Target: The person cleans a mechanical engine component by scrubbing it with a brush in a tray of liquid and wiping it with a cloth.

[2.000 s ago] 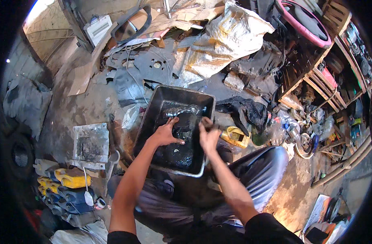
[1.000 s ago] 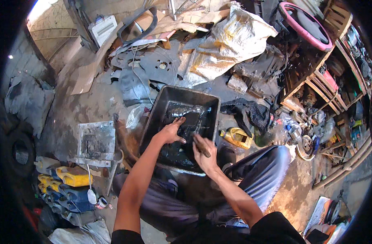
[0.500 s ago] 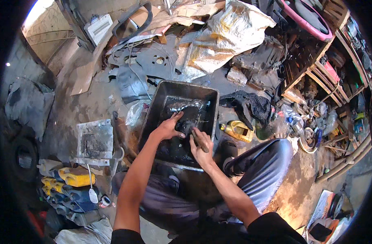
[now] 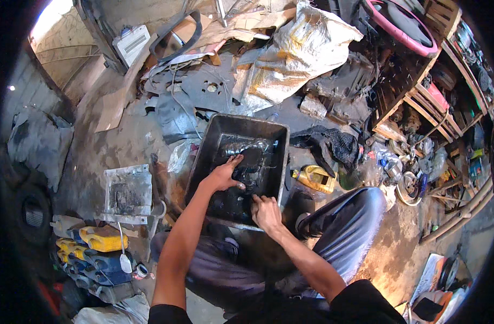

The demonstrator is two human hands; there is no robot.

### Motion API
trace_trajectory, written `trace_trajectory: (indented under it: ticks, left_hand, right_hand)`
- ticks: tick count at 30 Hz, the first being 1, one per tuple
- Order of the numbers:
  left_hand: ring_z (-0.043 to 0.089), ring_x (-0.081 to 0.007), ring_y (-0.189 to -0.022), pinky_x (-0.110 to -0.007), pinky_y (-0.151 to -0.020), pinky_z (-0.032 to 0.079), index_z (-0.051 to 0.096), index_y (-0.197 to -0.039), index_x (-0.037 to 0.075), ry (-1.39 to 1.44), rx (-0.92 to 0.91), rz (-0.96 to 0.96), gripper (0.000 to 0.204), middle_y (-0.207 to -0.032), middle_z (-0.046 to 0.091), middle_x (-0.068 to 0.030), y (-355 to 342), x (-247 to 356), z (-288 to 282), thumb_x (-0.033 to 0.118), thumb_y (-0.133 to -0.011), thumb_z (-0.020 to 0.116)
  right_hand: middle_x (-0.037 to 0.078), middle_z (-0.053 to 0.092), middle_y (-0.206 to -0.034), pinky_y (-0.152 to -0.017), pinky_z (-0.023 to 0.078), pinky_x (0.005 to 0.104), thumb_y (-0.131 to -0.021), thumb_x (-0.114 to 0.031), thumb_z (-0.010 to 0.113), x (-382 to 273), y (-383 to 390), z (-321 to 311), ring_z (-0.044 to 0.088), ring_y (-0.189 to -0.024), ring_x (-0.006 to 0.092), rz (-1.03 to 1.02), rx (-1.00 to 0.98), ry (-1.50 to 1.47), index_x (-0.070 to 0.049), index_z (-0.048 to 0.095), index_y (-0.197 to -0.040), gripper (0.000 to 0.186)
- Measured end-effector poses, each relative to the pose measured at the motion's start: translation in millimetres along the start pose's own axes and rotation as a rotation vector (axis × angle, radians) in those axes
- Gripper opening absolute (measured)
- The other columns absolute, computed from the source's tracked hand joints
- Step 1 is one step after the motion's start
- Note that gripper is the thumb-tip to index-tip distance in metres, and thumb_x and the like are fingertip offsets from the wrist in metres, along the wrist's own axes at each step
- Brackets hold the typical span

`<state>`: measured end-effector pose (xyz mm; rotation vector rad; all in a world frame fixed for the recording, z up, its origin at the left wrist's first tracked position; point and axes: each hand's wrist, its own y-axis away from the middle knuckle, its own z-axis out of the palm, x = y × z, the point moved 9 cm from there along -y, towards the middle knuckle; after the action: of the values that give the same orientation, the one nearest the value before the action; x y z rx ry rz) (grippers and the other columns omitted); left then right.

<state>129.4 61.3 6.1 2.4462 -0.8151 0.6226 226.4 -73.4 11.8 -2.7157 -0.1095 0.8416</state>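
Observation:
A deep black plastic tub [image 4: 205,135] sits between my knees, wet with dark liquid inside. My left hand [image 4: 225,175] reaches in from the left, thumb and fingers apart and gripping a dark, oily part [image 4: 250,174] whose shape is hard to make out. Closer to the tub's near right side, my right hand [image 4: 266,212] is closed with its knuckles up. Whatever lies within its fingers is hidden by the hand. A shiny wet metal piece [image 4: 247,146] lies at the tub's far end.
A cut-open yellow jug [image 4: 317,178] and black mesh cloth [image 4: 336,144] lie right of the tub. To the left are a grey metal tray [image 4: 128,191] and several yellow and dark jugs [image 4: 102,238]. A large white sack [image 4: 301,54] lies beyond; a wooden rack [image 4: 417,100] stands right.
My right hand has moved down toward the tub's near side, and the brownish handle seen in it is now hidden. My left hand stays almost in place.

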Motion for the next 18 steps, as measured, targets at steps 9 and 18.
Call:
trace_trajectory:
  ticks: [9,18]
  left_hand:
    - [0.023,-0.0325,-0.141,-0.039,-0.113,0.028,0.018,-0.150,0.011,0.006,0.007,0.047,0.105,-0.153,0.024,-0.0182,2.5,-0.5,5.9,0.037,-0.069,0.080]
    - [0.028,-0.0352,-0.138,-0.043,-0.110,0.032,0.023,-0.148,0.011,-0.016,0.165,0.158,0.089,-0.151,0.028,-0.0172,7.5,8.3,0.7,0.036,-0.078,0.073]
  right_hand:
    - [0.019,0.059,-0.086,-0.074,0.045,0.0426,-0.075,0.000,0.064,-1.1,-10.8,-23.2,0.057,-0.080,0.0345,-0.083,0.149,-0.176,-0.001,0.059,-0.116,0.042]
    - [0.017,0.059,-0.084,-0.074,0.046,0.0450,-0.075,-0.002,0.062,-8.6,-24.8,-53.3,0.058,-0.078,0.0345,-0.051,0.297,-0.175,-0.002,0.061,-0.115,0.040]
